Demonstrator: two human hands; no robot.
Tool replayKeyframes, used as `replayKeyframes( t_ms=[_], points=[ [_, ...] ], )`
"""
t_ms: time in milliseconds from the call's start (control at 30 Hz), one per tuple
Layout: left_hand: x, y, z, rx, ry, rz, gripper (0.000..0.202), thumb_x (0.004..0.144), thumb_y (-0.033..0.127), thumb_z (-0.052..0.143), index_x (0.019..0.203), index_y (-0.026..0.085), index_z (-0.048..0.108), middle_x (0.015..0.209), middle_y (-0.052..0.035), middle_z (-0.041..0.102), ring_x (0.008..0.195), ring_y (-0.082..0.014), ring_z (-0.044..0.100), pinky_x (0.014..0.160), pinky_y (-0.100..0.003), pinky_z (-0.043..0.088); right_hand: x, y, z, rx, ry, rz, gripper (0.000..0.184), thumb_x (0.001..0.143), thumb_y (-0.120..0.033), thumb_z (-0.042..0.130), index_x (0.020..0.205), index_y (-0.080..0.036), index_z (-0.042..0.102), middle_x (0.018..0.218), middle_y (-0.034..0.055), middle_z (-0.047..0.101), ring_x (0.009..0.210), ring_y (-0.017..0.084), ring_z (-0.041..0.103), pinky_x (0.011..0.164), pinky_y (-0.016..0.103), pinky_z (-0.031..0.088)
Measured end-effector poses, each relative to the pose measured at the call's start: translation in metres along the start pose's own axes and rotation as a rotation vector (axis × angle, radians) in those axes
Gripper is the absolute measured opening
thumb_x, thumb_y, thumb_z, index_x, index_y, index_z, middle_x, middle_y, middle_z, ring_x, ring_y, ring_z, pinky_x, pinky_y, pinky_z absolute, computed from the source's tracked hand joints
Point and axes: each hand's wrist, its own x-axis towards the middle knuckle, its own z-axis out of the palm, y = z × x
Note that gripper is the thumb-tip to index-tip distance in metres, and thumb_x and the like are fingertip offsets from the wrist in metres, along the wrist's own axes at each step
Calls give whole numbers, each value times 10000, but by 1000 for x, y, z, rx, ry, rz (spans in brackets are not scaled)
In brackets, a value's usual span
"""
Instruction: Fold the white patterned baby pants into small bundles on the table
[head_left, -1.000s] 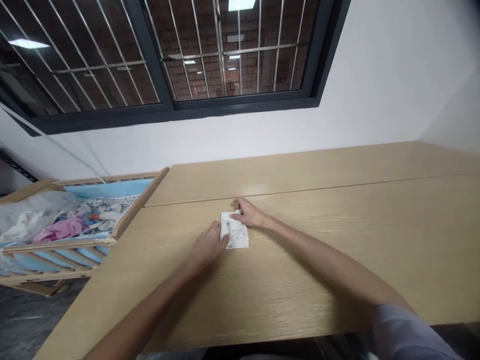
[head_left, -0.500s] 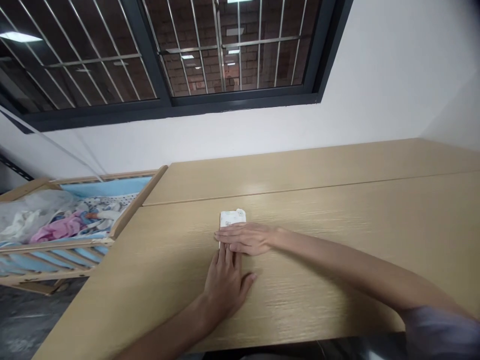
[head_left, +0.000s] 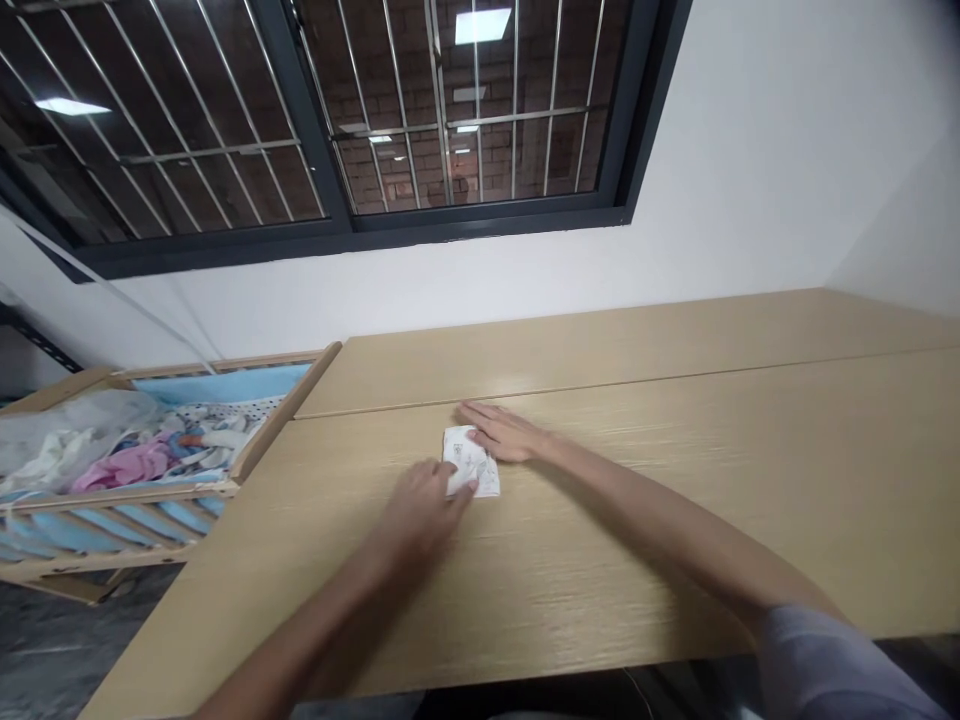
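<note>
A small folded white cloth (head_left: 472,463) with a faint grey print lies on the light wooden table (head_left: 675,470), near its middle. My left hand (head_left: 421,508) rests at the cloth's near left corner, fingers curled onto its edge. My right hand (head_left: 504,433) lies flat on the cloth's far right edge, fingers stretched out toward the left. Both forearms reach in from the bottom of the view.
A wooden crib (head_left: 150,455) with blue lining stands left of the table, holding a heap of white, pink and patterned clothes (head_left: 127,455). A white wall and a barred dark-framed window (head_left: 337,120) run behind the table.
Half a second ago both hands lay flat over the cloth's near part. Now the left hand has shifted to its near left corner and the right hand to its far edge, uncovering the cloth.
</note>
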Motion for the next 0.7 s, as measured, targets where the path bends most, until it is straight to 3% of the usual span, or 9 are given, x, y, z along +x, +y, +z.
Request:
replayKeyframes(
  t_ms=[100,200,300,400,533,633,700],
  points=[
    [24,-18,-19,37,-62,-168,524,994,549,312,966,166,668,1008,-185,730,994,-347,680,871,-454,476,-6,-1,-3,25,145,121,561,990,-407,527,1482,-149,448,1478,185,486,1375,296,457,1136,473,366],
    [40,-25,-14,33,-121,-190,512,973,564,353,924,162,666,938,-189,747,920,-361,706,785,-426,485,-8,-4,-2,102,172,166,340,937,-346,612,1211,-146,643,1205,141,622,1133,245,594,991,385,463],
    [48,-22,-3,17,-144,-171,397,959,483,424,1006,159,650,1012,-176,751,940,-327,710,740,-363,472,-10,-12,3,144,219,214,169,888,-241,625,1026,-149,655,1058,91,625,969,198,601,873,320,470],
    [43,-13,-7,-2,-143,-145,294,936,402,460,980,171,635,972,-142,750,887,-283,706,667,-316,429,-15,-32,5,198,277,273,122,823,-170,625,943,-160,606,977,50,612,888,170,570,784,279,437],
    [6,-4,-42,-43,-130,-86,201,882,378,518,827,201,595,810,-50,708,725,-212,646,598,-294,364,-30,-83,-3,418,234,356,115,812,-177,618,909,-177,556,807,-11,585,711,134,523,657,250,384],
    [-49,-10,-71,-145,-156,-48,237,866,415,548,748,210,565,738,5,655,651,-166,584,588,-279,361,-51,-135,-7,611,172,332,102,822,-197,631,892,-181,558,792,-19,576,701,123,514,639,236,377],
    [-98,-22,-80,-200,-193,-106,271,862,454,571,736,214,585,694,30,628,621,-153,564,572,-269,375,-68,-171,1,736,109,300,103,819,-195,642,884,-184,563,778,-28,572,690,113,511,619,222,369]
  ],
)
